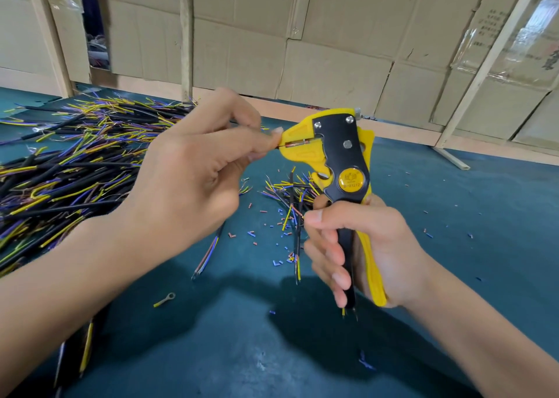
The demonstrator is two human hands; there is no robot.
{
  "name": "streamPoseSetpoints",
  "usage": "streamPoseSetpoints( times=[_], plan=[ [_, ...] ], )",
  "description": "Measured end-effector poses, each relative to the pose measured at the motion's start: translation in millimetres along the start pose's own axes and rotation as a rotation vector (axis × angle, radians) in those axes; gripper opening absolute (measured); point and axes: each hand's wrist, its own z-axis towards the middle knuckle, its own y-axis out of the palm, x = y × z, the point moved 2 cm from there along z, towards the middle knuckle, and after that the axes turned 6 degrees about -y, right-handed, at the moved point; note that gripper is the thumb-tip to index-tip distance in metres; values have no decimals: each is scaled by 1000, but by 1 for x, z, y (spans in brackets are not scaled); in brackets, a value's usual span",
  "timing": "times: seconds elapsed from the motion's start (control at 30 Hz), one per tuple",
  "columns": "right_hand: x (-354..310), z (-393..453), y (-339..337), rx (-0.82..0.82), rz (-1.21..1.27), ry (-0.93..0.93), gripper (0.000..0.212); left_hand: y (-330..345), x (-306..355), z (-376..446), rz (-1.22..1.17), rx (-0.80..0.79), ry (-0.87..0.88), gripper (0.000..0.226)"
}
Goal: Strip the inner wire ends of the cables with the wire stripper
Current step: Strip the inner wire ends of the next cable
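The right hand (367, 246) grips the handles of the yellow-and-black plastic wire stripper (335, 161), held upright above the teal table (453, 216). The left hand (193, 167) pinches a thin inner wire end (295, 145) into its jaws (copper showing). A black cable pile (75, 161) lies far left.

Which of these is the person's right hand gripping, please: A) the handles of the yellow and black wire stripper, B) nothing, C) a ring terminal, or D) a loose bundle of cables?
A: the right hand grips the handles of the wire stripper.
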Motion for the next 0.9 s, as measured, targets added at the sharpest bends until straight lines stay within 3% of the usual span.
streamPoseSetpoints(
  times=[0.43, 0.53, 0.63, 0.73, 0.9],
  plan=[
    [-12, -4, -28, -39, -268, 64, 38, -23, -15, 2, 377, -264, 149, 73],
    [-13, -3, -26, -50, -186, -2, 34, -12, -14, -1, 221, -237, 50, 64],
    [-14, -1, -22, -65, -58, -126, 14, -1, -16, -2, -16, -146, -107, 40],
    [-12, 2, -21, 3, -45, -196, 8, 0, -17, -2, -291, -64, -282, 13],
    [-4, 4, -22, 56, -13, -231, 10, 3, -11, -1, -516, -34, -380, 2]
  ],
)
